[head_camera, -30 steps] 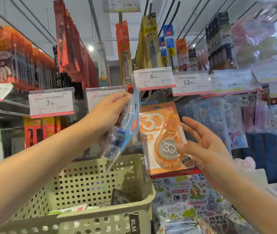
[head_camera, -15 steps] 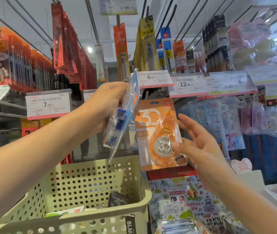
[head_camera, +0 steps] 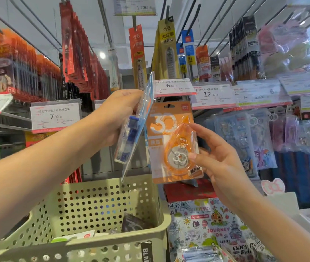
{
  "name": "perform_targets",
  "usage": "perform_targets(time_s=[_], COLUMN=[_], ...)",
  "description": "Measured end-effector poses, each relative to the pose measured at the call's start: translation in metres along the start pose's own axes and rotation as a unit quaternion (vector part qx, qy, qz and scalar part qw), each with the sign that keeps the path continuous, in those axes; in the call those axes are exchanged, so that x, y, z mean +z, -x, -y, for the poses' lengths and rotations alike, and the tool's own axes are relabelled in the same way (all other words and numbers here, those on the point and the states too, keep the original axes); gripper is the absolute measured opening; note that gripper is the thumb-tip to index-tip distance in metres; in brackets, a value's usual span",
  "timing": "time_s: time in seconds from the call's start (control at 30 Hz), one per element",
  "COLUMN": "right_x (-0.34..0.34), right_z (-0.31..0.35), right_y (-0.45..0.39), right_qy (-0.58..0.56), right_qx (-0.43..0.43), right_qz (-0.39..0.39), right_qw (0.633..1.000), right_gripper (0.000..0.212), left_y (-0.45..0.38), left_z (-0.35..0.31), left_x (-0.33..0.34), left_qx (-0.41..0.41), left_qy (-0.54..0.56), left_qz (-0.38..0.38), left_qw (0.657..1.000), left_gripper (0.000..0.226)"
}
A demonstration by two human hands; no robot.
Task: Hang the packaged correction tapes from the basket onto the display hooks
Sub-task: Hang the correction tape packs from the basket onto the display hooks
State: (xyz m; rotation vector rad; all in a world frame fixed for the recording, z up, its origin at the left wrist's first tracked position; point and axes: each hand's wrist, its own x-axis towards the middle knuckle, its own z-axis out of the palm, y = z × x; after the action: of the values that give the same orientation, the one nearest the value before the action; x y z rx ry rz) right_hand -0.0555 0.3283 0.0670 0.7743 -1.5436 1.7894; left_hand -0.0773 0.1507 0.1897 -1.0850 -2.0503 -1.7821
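My left hand [head_camera: 118, 114] grips a blue correction tape pack [head_camera: 131, 135] seen edge-on, its top raised to the 6.00 price tag [head_camera: 173, 86]. An orange correction tape pack [head_camera: 171, 142] hangs below that tag. My right hand [head_camera: 218, 161] touches the orange pack's blister with thumb and fingertips, fingers mostly straight. The hook itself is hidden behind the tag. The pale green perforated basket [head_camera: 86, 248] sits below, with a few packs lying in its bottom.
Rows of hanging pen and stationery packs fill the hooks above and to the left. A 7.90 price tag [head_camera: 55, 116] is at left, a 12.90 tag [head_camera: 211, 94] at right. Plastic-wrapped pouches hang right. Printed notebooks [head_camera: 207, 229] lie below.
My left hand lifted the blue pack up to the 6.00 tag. My right hand stayed on the orange pack, and the view tilted a little upward.
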Motion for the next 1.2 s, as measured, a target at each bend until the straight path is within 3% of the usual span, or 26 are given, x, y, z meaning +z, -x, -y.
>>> perform_targets(time_s=[0.5, 0.63, 0.8, 1.2], right_x=[0.002, 0.000, -0.002, 0.002], right_z=[-0.008, -0.013, -0.018, -0.040], right_y=[-0.011, -0.011, -0.015, -0.036], right_qy=[0.016, 0.030, 0.049, 0.096], right_qx=[-0.002, 0.004, 0.016, 0.038], right_qz=[-0.010, -0.017, -0.026, -0.041], right_qw=[1.000, 0.999, 0.998, 0.994], right_gripper=[0.056, 0.056, 0.057, 0.056], left_y=[0.001, -0.005, -0.021, -0.033], left_z=[0.002, 0.007, 0.023, 0.028], left_x=[-0.002, -0.005, -0.015, -0.019], left_qx=[0.005, 0.009, 0.048, 0.066], left_qy=[-0.028, -0.017, -0.078, -0.073], left_qz=[0.026, 0.033, 0.012, 0.012], left_qw=[0.999, 0.999, 0.996, 0.995], left_gripper=[0.035, 0.032, 0.021, 0.020])
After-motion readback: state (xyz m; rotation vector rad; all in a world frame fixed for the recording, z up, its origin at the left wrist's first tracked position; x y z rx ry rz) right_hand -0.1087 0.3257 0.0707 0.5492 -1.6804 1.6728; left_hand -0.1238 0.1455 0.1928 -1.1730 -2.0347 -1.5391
